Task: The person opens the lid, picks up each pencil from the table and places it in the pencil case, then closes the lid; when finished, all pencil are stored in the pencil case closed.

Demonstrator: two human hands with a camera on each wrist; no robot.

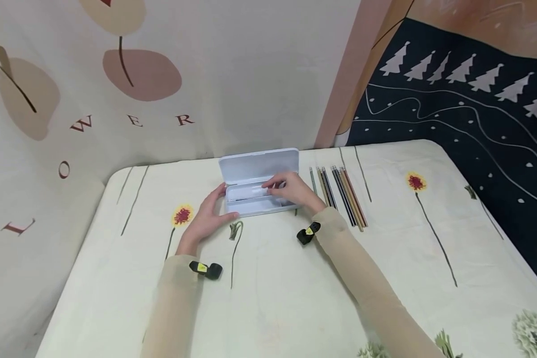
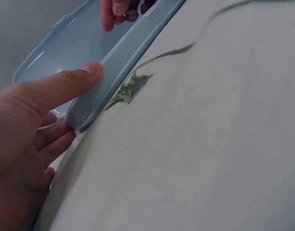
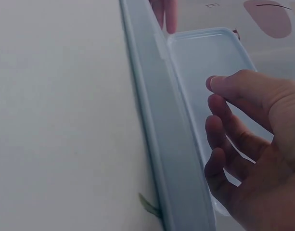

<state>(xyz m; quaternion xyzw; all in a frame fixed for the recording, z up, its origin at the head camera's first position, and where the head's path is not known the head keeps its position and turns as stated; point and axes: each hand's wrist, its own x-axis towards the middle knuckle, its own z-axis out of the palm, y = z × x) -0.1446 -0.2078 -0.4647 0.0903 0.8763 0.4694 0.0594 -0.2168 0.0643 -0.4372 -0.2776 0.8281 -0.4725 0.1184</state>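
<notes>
A pale blue pencil case (image 1: 260,166) lies with its lid raised and leaning back. My left hand (image 1: 209,215) grips its left end, the thumb over the front wall and the other fingers round the corner, as the left wrist view shows. Over the right half of the case is my right hand (image 1: 291,188). Its fingers (image 3: 217,130) are curled, and thumb and forefinger come together at the tips; whether anything thin lies between them is hidden. Inside the case a pale inner panel (image 1: 246,191) runs along the back, with a dark thin line at its front edge.
To the right of the case several pencils (image 1: 351,199) lie in loose groups on the flower-print tablecloth (image 1: 273,303). A printed curtain (image 1: 268,89) hangs close behind the table, and a dark cloth with white trees (image 1: 447,114) hangs at the right.
</notes>
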